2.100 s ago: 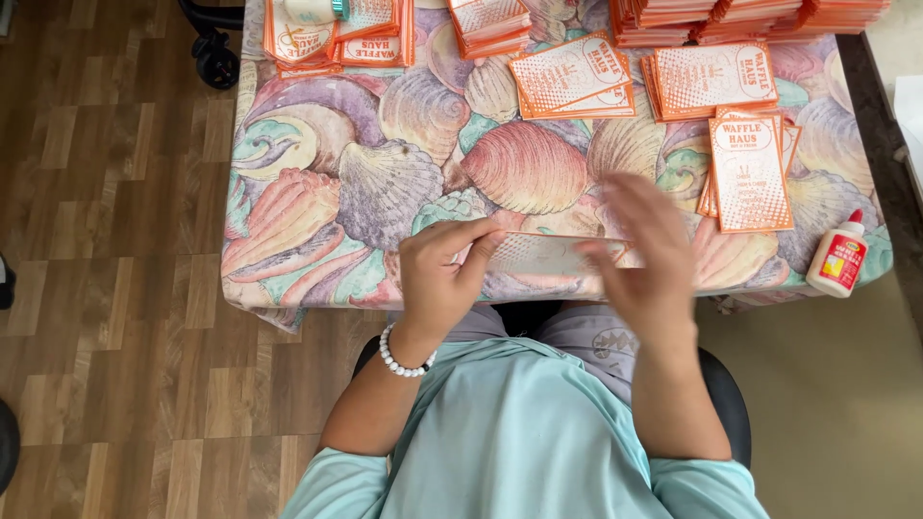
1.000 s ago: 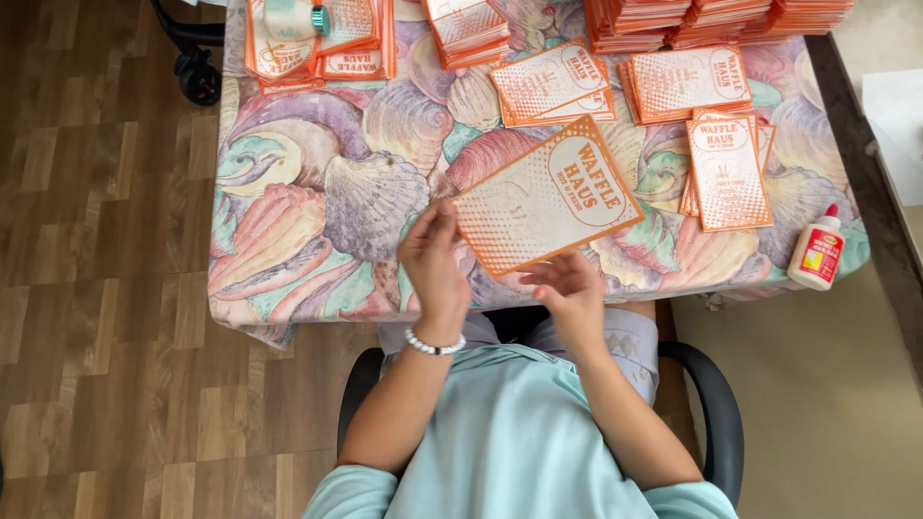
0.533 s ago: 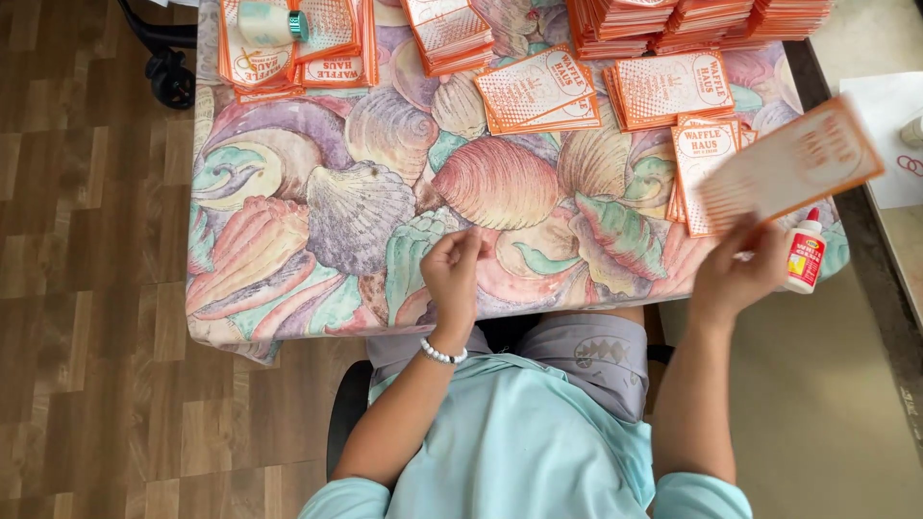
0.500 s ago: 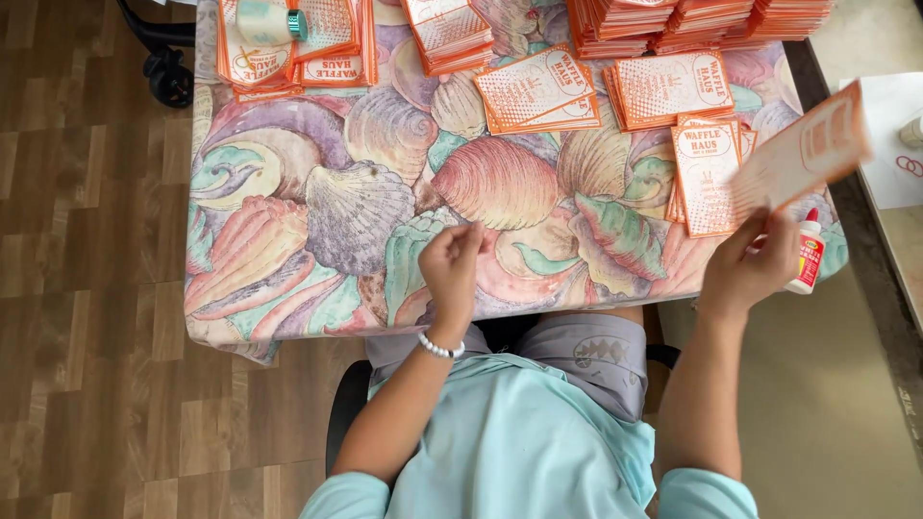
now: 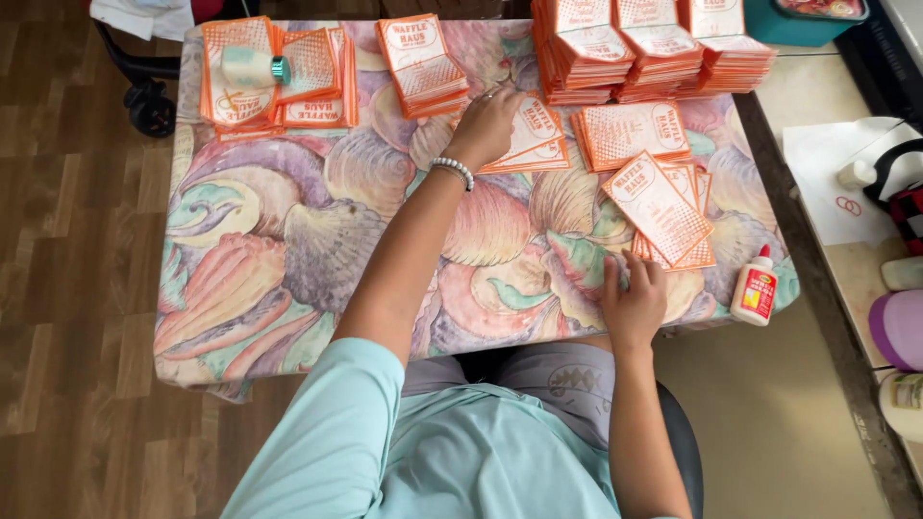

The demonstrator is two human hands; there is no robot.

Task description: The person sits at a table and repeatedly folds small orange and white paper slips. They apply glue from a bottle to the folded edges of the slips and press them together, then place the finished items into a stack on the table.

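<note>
My left hand (image 5: 488,123) reaches far forward, its fingertips on a small pile of flat orange-and-white paper bags (image 5: 535,135) in the middle of the table. Whether it grips the top bag I cannot make out. A white bead bracelet sits on that wrist. My right hand (image 5: 631,300) lies on the shell-patterned tablecloth (image 5: 288,259) near the front edge and holds nothing. Its fingers touch the lower edge of a slanted pile of the same bags (image 5: 663,210).
Tall stacks of bags (image 5: 644,43) line the back edge, with another stack (image 5: 423,62) and a pile carrying a tape roll (image 5: 252,67) at the left. A glue bottle (image 5: 755,290) stands at the right corner. A side counter (image 5: 836,250) is on the right.
My right hand has laid the bag it held on the right-hand pile and dropped to the tablecloth. My left hand has stretched forward from the front edge to the middle pile.
</note>
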